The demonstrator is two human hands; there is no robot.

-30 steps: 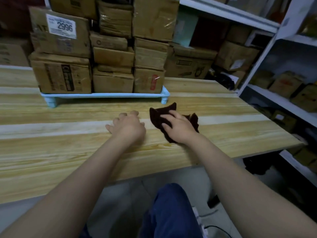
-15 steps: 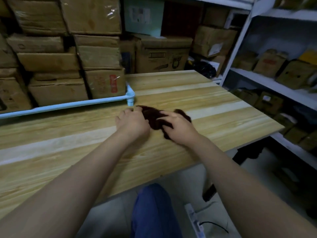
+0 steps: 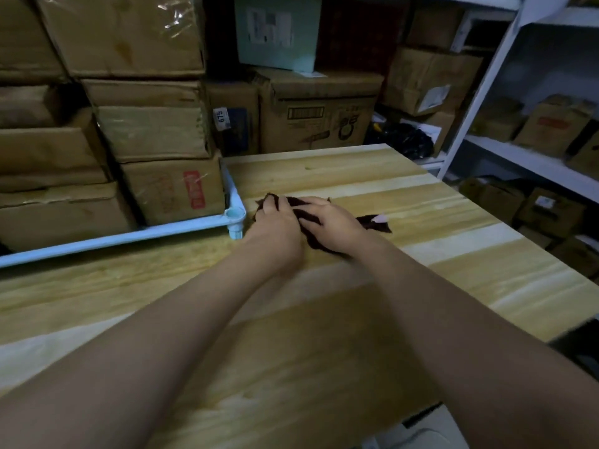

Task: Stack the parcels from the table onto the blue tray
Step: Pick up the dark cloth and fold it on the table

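The parcels [image 3: 171, 189] stand stacked on the blue tray [image 3: 129, 236]. I see none on the table [image 3: 356, 319] beside the tray. They look like stiff cardboard with slippery tape and are probably not light, so hold one low, by two opposite sides. Just beside the tray's corner, the left hand [image 3: 275, 228] and right hand [image 3: 334, 225] curl their fingers on a dark cloth [image 3: 368, 222].

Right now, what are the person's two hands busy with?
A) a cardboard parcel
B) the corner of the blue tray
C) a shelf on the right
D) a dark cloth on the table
D: the left hand and right hand both hold a dark cloth lying on the wooden table, just right of the blue tray.
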